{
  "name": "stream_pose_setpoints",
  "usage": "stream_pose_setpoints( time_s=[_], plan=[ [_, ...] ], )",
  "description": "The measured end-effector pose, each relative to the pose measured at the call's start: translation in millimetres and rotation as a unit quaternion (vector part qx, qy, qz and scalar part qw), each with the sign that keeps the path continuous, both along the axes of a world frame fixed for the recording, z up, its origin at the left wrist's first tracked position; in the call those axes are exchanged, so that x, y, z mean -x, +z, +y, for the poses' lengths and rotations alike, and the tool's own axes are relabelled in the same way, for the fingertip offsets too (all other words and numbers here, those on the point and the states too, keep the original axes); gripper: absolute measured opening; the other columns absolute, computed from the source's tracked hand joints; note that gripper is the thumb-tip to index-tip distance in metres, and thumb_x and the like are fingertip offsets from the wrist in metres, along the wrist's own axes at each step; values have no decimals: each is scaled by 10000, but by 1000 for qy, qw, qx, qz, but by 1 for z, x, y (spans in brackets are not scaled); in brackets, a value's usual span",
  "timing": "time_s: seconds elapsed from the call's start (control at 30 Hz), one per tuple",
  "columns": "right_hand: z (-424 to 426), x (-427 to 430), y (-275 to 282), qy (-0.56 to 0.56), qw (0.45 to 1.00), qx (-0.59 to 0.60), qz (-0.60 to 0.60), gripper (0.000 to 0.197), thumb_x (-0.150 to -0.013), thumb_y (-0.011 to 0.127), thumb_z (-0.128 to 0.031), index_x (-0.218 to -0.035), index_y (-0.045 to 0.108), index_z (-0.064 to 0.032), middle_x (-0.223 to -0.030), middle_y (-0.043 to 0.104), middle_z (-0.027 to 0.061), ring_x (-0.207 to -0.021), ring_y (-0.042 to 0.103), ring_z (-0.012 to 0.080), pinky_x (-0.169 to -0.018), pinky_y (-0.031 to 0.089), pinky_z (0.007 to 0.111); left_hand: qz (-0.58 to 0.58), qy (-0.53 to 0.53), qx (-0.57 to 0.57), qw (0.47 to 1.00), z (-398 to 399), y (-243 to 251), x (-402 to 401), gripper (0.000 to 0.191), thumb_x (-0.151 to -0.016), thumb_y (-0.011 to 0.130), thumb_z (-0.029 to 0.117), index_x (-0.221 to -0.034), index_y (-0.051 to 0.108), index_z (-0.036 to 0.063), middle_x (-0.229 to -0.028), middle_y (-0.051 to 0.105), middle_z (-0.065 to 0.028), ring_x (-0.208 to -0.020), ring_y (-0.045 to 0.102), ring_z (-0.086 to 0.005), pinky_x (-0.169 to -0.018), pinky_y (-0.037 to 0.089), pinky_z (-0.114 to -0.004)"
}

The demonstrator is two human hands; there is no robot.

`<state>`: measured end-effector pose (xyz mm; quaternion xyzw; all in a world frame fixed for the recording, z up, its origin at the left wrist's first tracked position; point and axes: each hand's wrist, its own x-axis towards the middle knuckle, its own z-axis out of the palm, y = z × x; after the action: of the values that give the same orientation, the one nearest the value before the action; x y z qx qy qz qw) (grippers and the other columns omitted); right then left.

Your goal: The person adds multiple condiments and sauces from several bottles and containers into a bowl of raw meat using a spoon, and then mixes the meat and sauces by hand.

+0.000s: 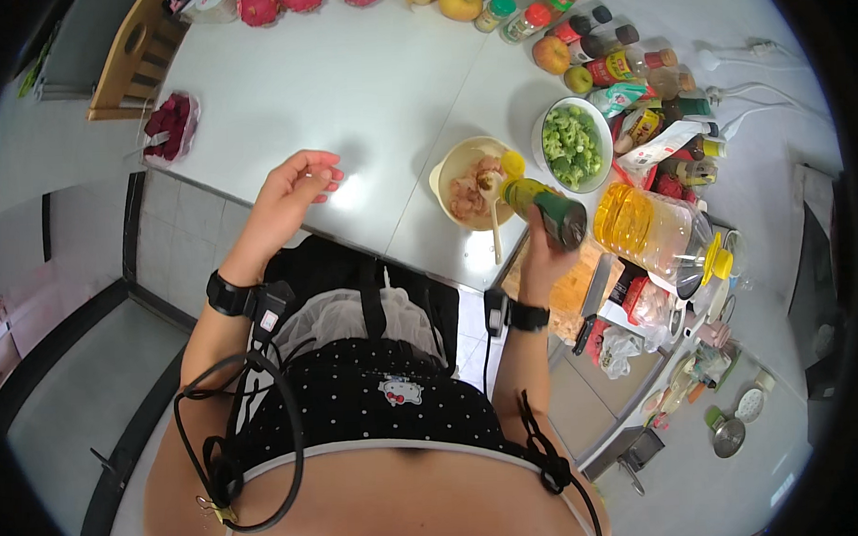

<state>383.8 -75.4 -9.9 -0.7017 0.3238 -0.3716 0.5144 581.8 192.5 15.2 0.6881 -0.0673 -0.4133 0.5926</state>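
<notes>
My right hand (543, 253) is closed around a green bottle with a yellow label and yellow cap (546, 211), tilted so that its cap end is over the right rim of a cream bowl (444, 209). Pieces of raw meat (467, 196) lie in this bowl. A white spoon (495, 223) rests there with a dark substance in its head, its handle reaching over the near rim. To the left, my left hand (295, 191) hovers over the table's near edge, fingers curled loosely and holding nothing. Behind the bottle stands a white bowl of cut broccoli (572, 146).
A large oil bottle (647, 225) lies right of my right hand. Below it are a wooden cutting board (568, 288) and a knife (595, 297). Seasoning bottles (617, 66) and apples (551, 54) line the back right. A container of dark red pieces (172, 128) sits at the left edge.
</notes>
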Motion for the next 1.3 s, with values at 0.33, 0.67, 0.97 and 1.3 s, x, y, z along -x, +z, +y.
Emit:
stream_pose_setpoints(
  time_s=[0.33, 0.67, 0.97, 1.3],
  plan=[
    [-5, -7, -15, -9, 998, -59, -7, 348, -785, 708, 17, -1102, 580, 78, -1080, 631, 123, -962, 608, 186, -876, 482, 313, 1, 41, -9, 999, 0, -8, -1, 253, -955, 502, 205, -1133, 585, 46, -1002, 653, -48, -928, 601, -127, -835, 459, -272],
    [-10, -4, -22, -22, 999, -38, 33, 292, -756, 737, 9, -1014, 626, 89, -981, 666, 108, -864, 634, 164, -806, 506, 290, -12, 25, 11, 1000, -3, -17, 1, 248, -955, 505, 189, -1140, 585, 44, -994, 653, -51, -924, 602, -124, -821, 463, -266],
    [-12, -6, -17, -5, 999, -22, 49, 269, -747, 740, 14, -985, 641, 92, -950, 676, 102, -837, 636, 152, -797, 502, 276, 6, 30, -2, 1000, 2, -18, 5, 254, -956, 497, 190, -1151, 580, 50, -1019, 645, -49, -938, 596, -129, -840, 456, -278],
    [-13, -5, -13, -1, 997, -5, 72, 268, -762, 737, -13, -1000, 644, 68, -962, 675, 91, -840, 632, 149, -794, 497, 281, 0, 19, -4, 1000, 3, -24, 6, 243, -953, 500, 184, -1145, 575, 55, -1013, 637, -30, -945, 590, -122, -830, 455, -272]
  ],
)
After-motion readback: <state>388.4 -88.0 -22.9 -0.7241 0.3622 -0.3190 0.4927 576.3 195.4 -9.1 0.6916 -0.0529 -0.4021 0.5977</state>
